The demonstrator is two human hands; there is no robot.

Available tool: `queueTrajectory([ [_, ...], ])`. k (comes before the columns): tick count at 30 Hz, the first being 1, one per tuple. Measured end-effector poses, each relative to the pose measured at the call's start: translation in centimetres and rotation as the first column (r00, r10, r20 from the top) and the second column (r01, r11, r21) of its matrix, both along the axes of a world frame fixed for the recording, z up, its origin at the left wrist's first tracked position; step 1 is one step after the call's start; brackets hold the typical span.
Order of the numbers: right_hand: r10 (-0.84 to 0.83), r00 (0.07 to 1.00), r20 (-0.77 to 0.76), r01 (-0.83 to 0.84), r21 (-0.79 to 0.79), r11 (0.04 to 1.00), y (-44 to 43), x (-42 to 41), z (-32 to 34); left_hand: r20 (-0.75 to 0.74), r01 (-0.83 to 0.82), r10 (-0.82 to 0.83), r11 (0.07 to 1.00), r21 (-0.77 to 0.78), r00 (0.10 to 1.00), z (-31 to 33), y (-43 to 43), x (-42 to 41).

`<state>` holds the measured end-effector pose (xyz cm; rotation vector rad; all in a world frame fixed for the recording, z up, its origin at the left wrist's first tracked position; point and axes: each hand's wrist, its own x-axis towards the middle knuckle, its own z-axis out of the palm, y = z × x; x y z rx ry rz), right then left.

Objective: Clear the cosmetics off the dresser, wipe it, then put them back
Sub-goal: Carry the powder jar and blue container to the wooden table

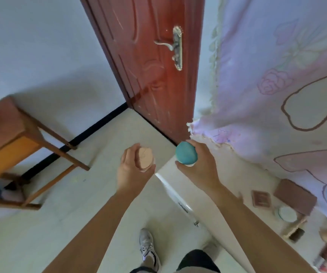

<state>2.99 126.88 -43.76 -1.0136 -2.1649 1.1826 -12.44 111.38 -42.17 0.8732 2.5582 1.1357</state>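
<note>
left hand (133,171) curls round the pink-lidded jar (145,158) just beside the dresser (170,187), right hand (201,166) wraps the teal-lidded jar (186,153) at its corner; both look light, rigid, probably slick, so grip the sides.

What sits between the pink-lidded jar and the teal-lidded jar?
Nothing: the head view shows only bare floor in the gap between the pink-lidded jar and the teal-lidded jar.

no readable text, labels, brands or numbers anywhere
</note>
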Motion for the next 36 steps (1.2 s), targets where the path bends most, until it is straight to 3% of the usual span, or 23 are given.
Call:
queueTrajectory([
  [9, 0.344, 0.939, -0.024, -0.34, 0.105, 0.935, -13.7, -16.7, 3.2, -0.175, -0.221, 0.223, 0.975, 0.031, 0.959, 4.0, -18.7, -10.6],
  [13, 0.506, 0.862, 0.02, -0.503, 0.15, 0.851, -22.5, -25.8, 3.9, -0.288, -0.291, 0.296, 0.955, 0.058, 0.911, 4.8, -29.4, -16.3],
  [19, 0.627, 0.779, 0.013, -0.617, 0.191, 0.763, -32.8, -36.9, 5.1, -0.275, -0.44, 0.439, 0.896, 0.062, 0.856, 4.8, -40.4, -24.3],
  [30, 0.718, 0.691, 0.091, -0.718, 0.21, 0.664, -37.5, -58.2, 0.4, -0.255, -0.527, 0.523, 0.848, 0.06, 0.813, -0.2, -45.5, -43.4],
  [36, 0.84, 0.519, 0.159, -0.847, 0.224, 0.481, -39.6, -73.1, -0.2, -0.233, -0.613, 0.589, 0.789, -0.044, 0.774, 0.0, -47.5, -56.0],
])
